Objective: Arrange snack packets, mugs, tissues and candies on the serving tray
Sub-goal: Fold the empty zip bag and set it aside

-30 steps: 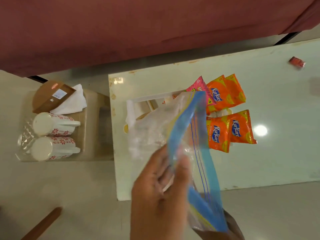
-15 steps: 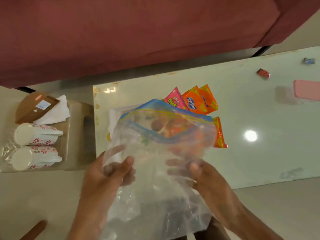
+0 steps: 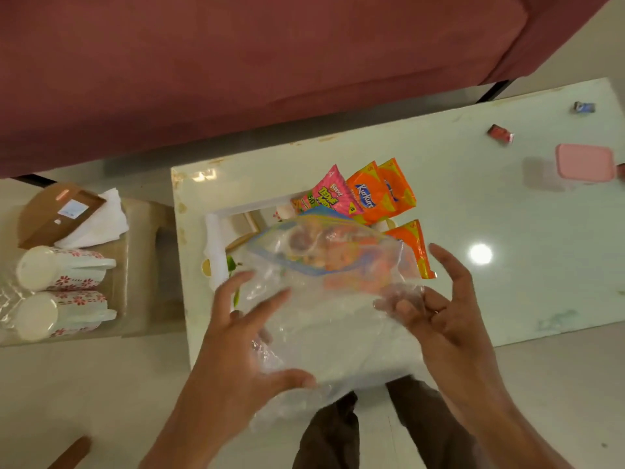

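Snack packets [image 3: 368, 194] lie on the white serving tray [image 3: 216, 231] at the centre of the frame: 1 pink packet and 3 orange ones, fanned toward the upper right of the tray, which rests on the pale glass table [image 3: 507, 231]. Below them, a clear zip bag [image 3: 324, 292] with a blue seal strip is held up between both hands and partly hides the tray. The left hand [image 3: 243, 336] grips the bag's lower left side, fingers spread over the plastic. The right hand [image 3: 443, 309] pinches its right edge with the lower fingers while the upper fingers are splayed open. At the left of the frame, 2 floral mugs [image 3: 64, 292] lie on their sides, with white tissues [image 3: 98, 221] in a brown holder just above them. In the upper right, 2 candies [image 3: 500, 133] and a pink lid [image 3: 585, 162] sit on the table.
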The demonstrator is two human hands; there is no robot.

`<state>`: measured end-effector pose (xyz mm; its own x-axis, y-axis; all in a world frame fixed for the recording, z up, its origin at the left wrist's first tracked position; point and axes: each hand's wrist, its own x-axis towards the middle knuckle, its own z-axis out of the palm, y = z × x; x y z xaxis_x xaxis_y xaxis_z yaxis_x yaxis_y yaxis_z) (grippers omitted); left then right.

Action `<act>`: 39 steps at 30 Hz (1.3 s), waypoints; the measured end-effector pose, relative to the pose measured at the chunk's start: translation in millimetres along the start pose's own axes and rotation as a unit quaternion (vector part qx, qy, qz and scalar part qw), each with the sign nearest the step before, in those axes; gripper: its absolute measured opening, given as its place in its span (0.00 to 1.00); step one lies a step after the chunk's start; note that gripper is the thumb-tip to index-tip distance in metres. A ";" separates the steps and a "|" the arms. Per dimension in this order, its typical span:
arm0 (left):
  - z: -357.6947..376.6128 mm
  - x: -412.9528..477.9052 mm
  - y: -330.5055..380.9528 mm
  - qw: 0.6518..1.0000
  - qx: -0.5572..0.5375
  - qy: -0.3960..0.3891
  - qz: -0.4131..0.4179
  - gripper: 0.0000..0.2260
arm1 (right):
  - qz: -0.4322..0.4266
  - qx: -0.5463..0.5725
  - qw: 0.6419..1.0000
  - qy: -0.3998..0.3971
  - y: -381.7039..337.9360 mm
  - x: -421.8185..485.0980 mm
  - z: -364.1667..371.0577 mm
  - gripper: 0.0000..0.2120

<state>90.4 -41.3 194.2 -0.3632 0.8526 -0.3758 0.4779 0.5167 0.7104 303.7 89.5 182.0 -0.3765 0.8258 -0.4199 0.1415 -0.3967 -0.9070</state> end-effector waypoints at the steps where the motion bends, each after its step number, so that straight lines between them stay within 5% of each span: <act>1: 2.3 3.7 -0.5 0.999 0.041 -0.006 0.011 0.28 | -0.017 -0.030 0.999 -0.020 -1.5 1.0 -6.2 0.29; 3: 10.7 13.9 7.3 0.989 0.134 0.030 0.051 0.13 | -0.060 -0.188 0.978 -0.066 -4.8 5.8 -23.1 0.30; 6: 32.4 28.0 27.5 0.993 0.076 0.029 0.084 0.13 | -0.128 -0.375 0.910 -0.118 -2.5 17.3 -55.0 0.46; 10: 84.8 36.2 76.8 0.994 -0.081 0.012 0.067 0.09 | -0.116 -0.351 0.919 -0.139 3.0 31.6 -93.2 0.51; 14: 151.2 51.0 136.2 0.979 -0.186 0.043 0.077 0.20 | -0.026 -0.174 0.973 -0.147 6.7 26.8 -134.2 0.35; 17: 199.3 67.1 182.2 0.968 -0.238 0.053 0.058 0.28 | -0.006 -0.059 0.996 -0.062 9.1 19.0 -181.0 0.15; 21: 253.8 80.8 228.1 0.982 -0.135 0.123 0.047 0.36 | 0.019 -0.023 0.998 0.061 5.2 23.6 -248.9 0.05; 25: 300.5 87.2 262.2 0.973 -0.230 -0.006 -0.009 0.21 | 0.014 -0.009 0.999 0.047 -11.7 37.2 -309.7 0.17; 28: 326.8 96.7 291.9 0.972 -0.232 -0.033 -0.033 0.07 | -0.036 -0.193 0.972 0.127 -14.2 45.1 -349.2 0.27; 30: 340.8 105.7 309.2 0.971 -0.232 -0.032 -0.040 0.13 | -0.066 -0.335 0.915 0.217 -15.8 43.2 -365.1 0.34; 32: 354.0 114.8 325.8 0.975 -0.217 0.009 -0.035 0.18 | -0.082 -0.364 0.896 0.243 -19.9 36.3 -371.2 0.36; 34: 369.8 121.1 339.8 0.977 -0.201 0.070 -0.026 0.19 | -0.085 -0.328 0.907 0.250 -23.0 33.8 -373.9 0.31; 39: 419.8 126.6 365.1 0.954 -0.250 0.155 -0.053 0.19 | 0.049 0.005 0.975 0.217 -46.2 44.6 -395.9 0.15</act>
<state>554.6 288.2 156.2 -0.6438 0.6939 -0.3225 0.0127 0.4311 0.9022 642.8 303.4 192.3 0.0612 0.8745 -0.4811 0.1482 -0.4846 -0.8621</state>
